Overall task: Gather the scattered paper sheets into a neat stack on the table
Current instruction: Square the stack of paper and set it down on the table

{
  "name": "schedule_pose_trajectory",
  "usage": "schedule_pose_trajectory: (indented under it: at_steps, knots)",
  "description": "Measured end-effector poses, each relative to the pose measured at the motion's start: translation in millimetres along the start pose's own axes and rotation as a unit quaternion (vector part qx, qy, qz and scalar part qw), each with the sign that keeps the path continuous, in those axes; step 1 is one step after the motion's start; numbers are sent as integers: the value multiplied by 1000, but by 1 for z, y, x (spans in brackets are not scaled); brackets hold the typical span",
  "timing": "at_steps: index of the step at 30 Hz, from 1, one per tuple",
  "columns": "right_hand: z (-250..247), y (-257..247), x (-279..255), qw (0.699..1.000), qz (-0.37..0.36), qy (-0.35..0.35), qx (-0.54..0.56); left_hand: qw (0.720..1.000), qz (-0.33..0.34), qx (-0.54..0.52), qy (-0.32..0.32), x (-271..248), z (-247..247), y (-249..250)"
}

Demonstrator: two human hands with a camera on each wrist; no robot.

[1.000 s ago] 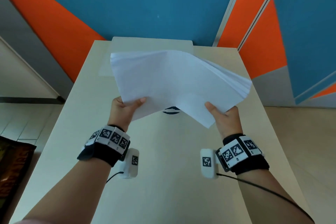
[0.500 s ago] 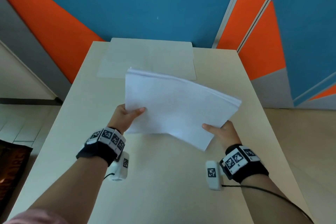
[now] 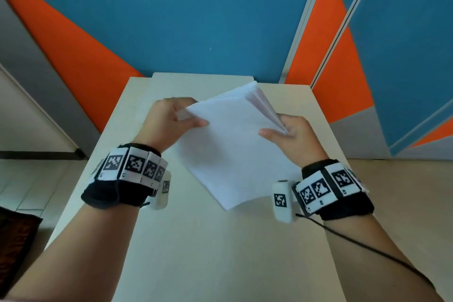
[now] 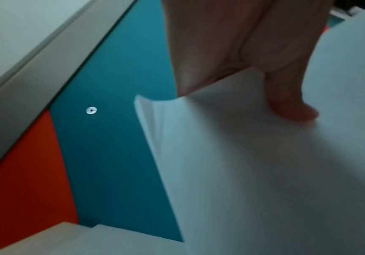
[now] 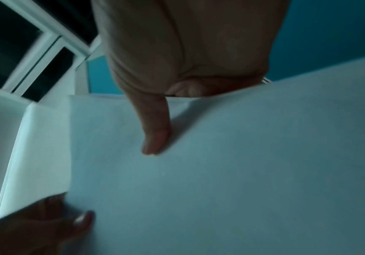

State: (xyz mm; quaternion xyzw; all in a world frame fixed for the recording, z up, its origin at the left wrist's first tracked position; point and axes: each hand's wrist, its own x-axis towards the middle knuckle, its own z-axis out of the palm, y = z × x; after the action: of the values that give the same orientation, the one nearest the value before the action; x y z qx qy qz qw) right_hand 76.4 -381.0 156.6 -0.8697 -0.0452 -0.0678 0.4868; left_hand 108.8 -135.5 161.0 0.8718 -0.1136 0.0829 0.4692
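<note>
Both hands have turned the paper stack [image 3: 235,144] upright, one corner hanging toward the table [image 3: 196,252]. Left hand [image 3: 166,122] pinches its left corner, thumb on the front — right hand [image 3: 294,137] likewise grips the right edge.

the paper [image 3: 235,149] looked matt and smooth; the table [image 3: 208,252] a pale, smooth, faintly sheened laminate.
</note>
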Motion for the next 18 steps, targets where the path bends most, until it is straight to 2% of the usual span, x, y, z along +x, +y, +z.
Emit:
schedule_pose_trajectory:
  at_steps: [2,3,5,7,8,13,15,18]
  knots:
    - [0,4,-6,997,26,35,63,986,-16,-24,164,-2,-1,-10]
    - [-1,6,-9,993,40,51,99,974,-57,-102,193,-6,-1,-17]
    - [-2,11,-14,983,55,57,166,934,-136,-306,120,-17,9,-27]
    - [2,16,-18,976,62,48,204,915,-158,-370,29,-27,22,-31]
    - [6,18,-19,972,66,47,220,914,-156,-375,14,-30,27,-30]
    - [16,27,-24,955,67,68,281,925,-102,-366,34,-28,30,-24]
    - [22,37,-26,953,98,60,279,927,-105,-359,16,-29,35,-32]
    - [35,51,-31,955,162,38,246,929,-147,-340,-4,-35,50,-49]
